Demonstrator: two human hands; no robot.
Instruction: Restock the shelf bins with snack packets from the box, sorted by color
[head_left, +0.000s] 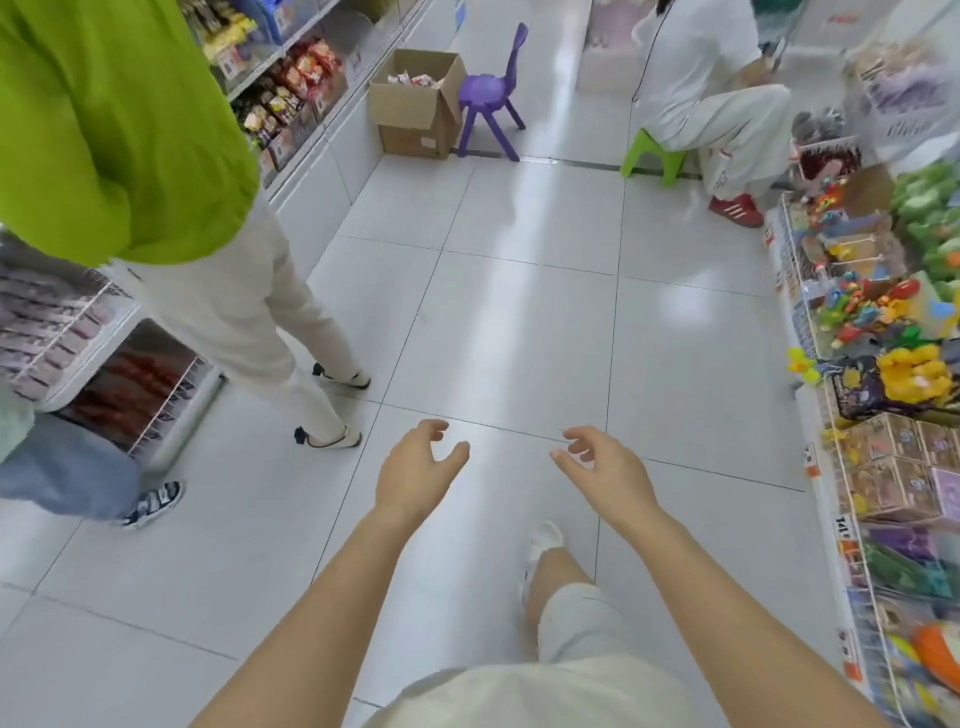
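Observation:
An open brown cardboard box (415, 104) with pale snack packets (413, 79) inside stands on the floor at the far end of the aisle, against the left shelving. The shelf bins (291, 88) beside it hold red and yellow packets. My left hand (418, 467) and my right hand (605, 470) are stretched out over the bare floor tiles, well short of the box. Both hands hold nothing and their fingers are loosely curled and apart.
A person in a green top (114, 119) stands at the left shelves, another leg (67, 473) beside them. A purple chair (491, 93) stands next to the box. A seated person in white (711, 98) is on a green stool (654, 153). Toy shelves (878, 322) line the right.

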